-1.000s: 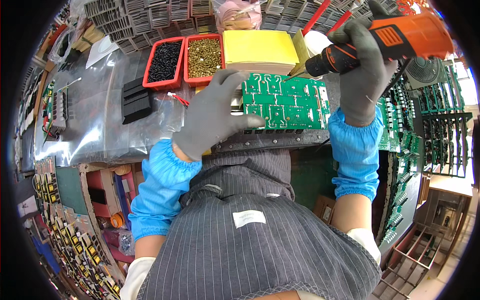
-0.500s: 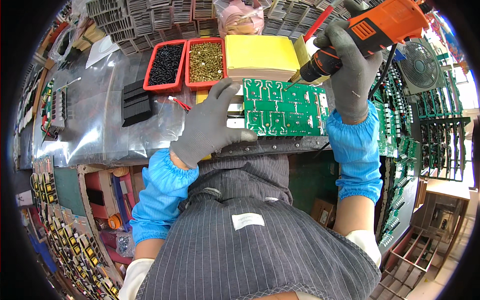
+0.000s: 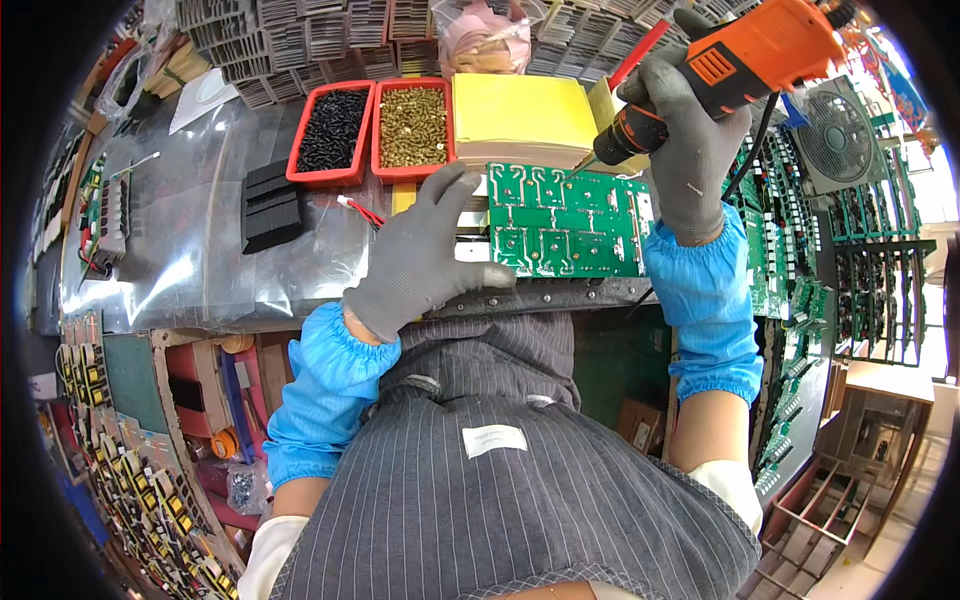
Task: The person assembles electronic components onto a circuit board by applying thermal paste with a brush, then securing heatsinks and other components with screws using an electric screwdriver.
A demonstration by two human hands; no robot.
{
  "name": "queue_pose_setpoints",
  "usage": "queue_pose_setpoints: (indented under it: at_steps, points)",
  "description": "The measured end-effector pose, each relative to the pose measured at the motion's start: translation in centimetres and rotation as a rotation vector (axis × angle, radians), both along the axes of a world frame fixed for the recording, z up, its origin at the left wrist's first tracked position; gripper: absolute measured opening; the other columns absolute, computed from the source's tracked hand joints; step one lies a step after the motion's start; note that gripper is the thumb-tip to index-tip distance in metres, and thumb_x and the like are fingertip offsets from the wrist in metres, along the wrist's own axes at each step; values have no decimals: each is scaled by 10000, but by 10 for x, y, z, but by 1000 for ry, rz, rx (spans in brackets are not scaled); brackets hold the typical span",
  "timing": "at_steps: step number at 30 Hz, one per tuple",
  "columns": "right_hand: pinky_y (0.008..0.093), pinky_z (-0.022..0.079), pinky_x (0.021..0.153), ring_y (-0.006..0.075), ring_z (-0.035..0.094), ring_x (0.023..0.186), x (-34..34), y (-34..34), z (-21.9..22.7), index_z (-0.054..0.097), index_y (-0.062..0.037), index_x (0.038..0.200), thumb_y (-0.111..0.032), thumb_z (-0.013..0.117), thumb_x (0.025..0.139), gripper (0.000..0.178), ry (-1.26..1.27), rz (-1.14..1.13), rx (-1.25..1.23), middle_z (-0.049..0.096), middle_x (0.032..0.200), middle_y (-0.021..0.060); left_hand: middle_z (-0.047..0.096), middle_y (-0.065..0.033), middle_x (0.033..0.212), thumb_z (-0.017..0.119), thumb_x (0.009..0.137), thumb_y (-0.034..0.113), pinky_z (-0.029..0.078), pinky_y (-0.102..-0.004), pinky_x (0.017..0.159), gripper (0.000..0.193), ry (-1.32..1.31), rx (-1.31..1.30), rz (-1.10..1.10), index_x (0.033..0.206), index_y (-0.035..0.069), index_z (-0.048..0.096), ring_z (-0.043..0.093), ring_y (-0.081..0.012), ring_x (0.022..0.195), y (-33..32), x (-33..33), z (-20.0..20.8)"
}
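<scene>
A green circuit board [image 3: 570, 225] lies at the bench's front edge, its solder traces facing up. My left hand [image 3: 425, 245] in a grey glove curves around its left end, thumb at the near edge and fingers at the far corner. Gripped in my gloved right hand [image 3: 690, 150] is an orange and black power drill [image 3: 765, 55], tilted with its chuck [image 3: 630, 135] down to the left. Its thin bit reaches the far edge area of the board; whether the tip touches a screw is too small to tell. A cord hangs from the drill.
Beyond the board stand a red bin of black screws [image 3: 335, 130], a red bin of brass-coloured screws [image 3: 412, 125] and a yellow paper stack [image 3: 523, 110]. Black blocks [image 3: 271, 207] and a red-wired connector [image 3: 360, 210] lie left. A fan [image 3: 838, 130] and more boards [image 3: 790, 240] stand right.
The drill and my right hand have shifted slightly to the left. My left hand stays around the board's left end. The whole view has moved a little.
</scene>
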State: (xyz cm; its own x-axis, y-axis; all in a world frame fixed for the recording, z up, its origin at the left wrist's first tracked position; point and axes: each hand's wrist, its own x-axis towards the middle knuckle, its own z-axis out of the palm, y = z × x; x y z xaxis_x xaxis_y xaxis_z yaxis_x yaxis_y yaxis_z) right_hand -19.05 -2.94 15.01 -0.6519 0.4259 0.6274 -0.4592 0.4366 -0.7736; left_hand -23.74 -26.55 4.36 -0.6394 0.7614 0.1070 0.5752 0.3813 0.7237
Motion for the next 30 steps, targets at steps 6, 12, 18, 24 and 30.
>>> queue_pose_setpoints:
  at_steps: [6, 12, 18, 24, 30]
  points:
    - [299, 547, 589, 147, 645, 617, 0, -2, 15, 651, 15, 908, -90, 661, 829, 132, -20, 11, -90, 673, 716, 85, 423, -153, 1479, 855, 583, 565, 489, -448, 990, 1063, -9, -8, -13, 1408, 22, 461, 562, -384, 1229, -1, 0, 5]
    - [311, 559, 618, 143, 653, 628, -2, 2, 8, 666, -4, 912, -128, 675, 833, 147, -53, 10, -10, 684, 728, 70, 417, -149, 1478, 858, 592, 538, 509, -460, 956, 1051, 51, -11, -11, 1421, 46, 440, 582, -386, 1201, -1, -1, -3]
    - [309, 574, 660, 141, 665, 648, -5, 2, 10, 684, -16, 901, -167, 695, 817, 173, -67, 53, 69, 696, 738, 62, 424, -151, 1477, 864, 584, 509, 477, -450, 1009, 1037, -1, -14, -8, 1410, 35, 456, 542, -383, 1255, 0, 0, 2]
    - [326, 568, 691, 166, 672, 711, -6, 0, 7, 609, 32, 1140, -132, 650, 833, 351, -127, 62, 120, 663, 765, 78, 420, -150, 1480, 864, 581, 515, 474, -441, 1015, 1045, -8, -12, -5, 1411, 31, 454, 540, -378, 1262, -1, 0, 1]
    - [338, 574, 703, 173, 675, 715, -5, -2, 10, 630, 6, 1006, -159, 670, 824, 249, -133, 84, 154, 675, 790, 83, 429, -155, 1473, 860, 577, 532, 473, -441, 1017, 1050, -27, -1, -6, 1405, 23, 465, 539, -377, 1266, -1, -1, 1]
